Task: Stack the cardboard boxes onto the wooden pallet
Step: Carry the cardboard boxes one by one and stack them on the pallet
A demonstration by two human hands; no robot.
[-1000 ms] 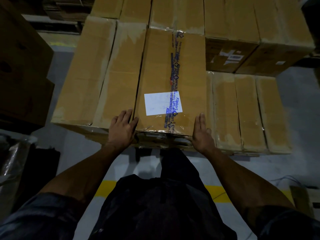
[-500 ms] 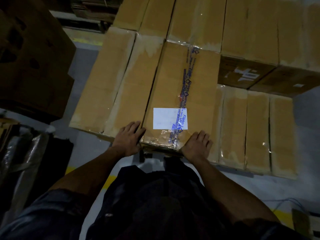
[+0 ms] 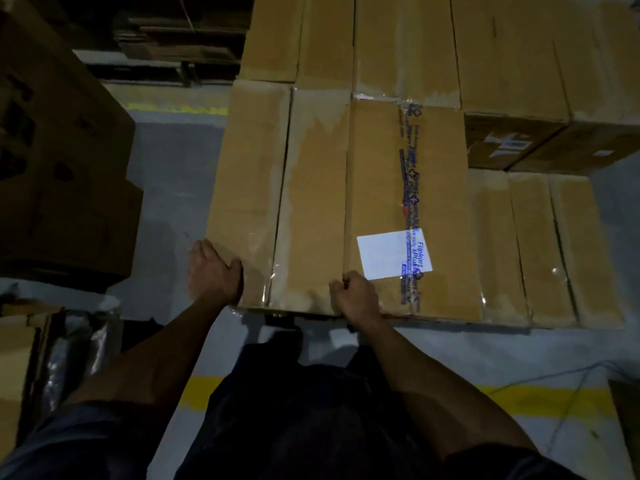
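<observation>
My left hand (image 3: 214, 271) cups the near-left corner of the long brown cardboard boxes (image 3: 311, 202), stacked in a row; my right hand (image 3: 356, 296), clenched, presses their near edge. Best squared with even, level pushes.

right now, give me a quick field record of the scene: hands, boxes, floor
left hand: grips the near left corner of the leftmost box in the top row
right hand: fingers curled at the near edge, at the seam beside the labelled box
middle box: sits between those two, touching both
white label: on the labelled box top, beside blue printed tape
lower boxes: three side by side to the right
floor: grey, with a yellow line
pallet: not visible
</observation>
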